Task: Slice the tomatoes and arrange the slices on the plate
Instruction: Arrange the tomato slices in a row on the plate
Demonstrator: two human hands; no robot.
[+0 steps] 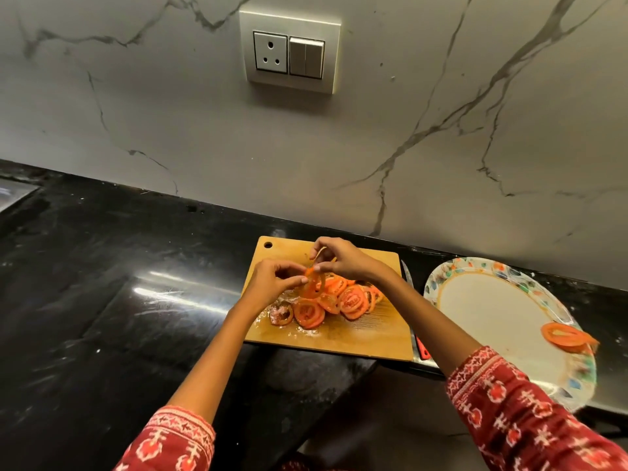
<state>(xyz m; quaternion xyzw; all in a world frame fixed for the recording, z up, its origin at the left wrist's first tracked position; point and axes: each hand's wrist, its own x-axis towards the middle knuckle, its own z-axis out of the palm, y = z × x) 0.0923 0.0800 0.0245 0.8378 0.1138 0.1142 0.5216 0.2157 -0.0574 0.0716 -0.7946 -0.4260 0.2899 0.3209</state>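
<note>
I see left hand point(272, 280) and right hand point(343, 258) pinching thin orange-red slice point(311, 287) above board point(367, 331). Wet, seedy slices point(343, 300) heaped mid-board. Plate point(489, 307) at 3 o'clock on worktop point(119, 283).

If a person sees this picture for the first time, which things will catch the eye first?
First the two hands, left hand and right hand, together holding a tomato slice above the pile of slices on the wooden cutting board. Then the patterned plate to the right, with a slice or two on its near edge.
</note>
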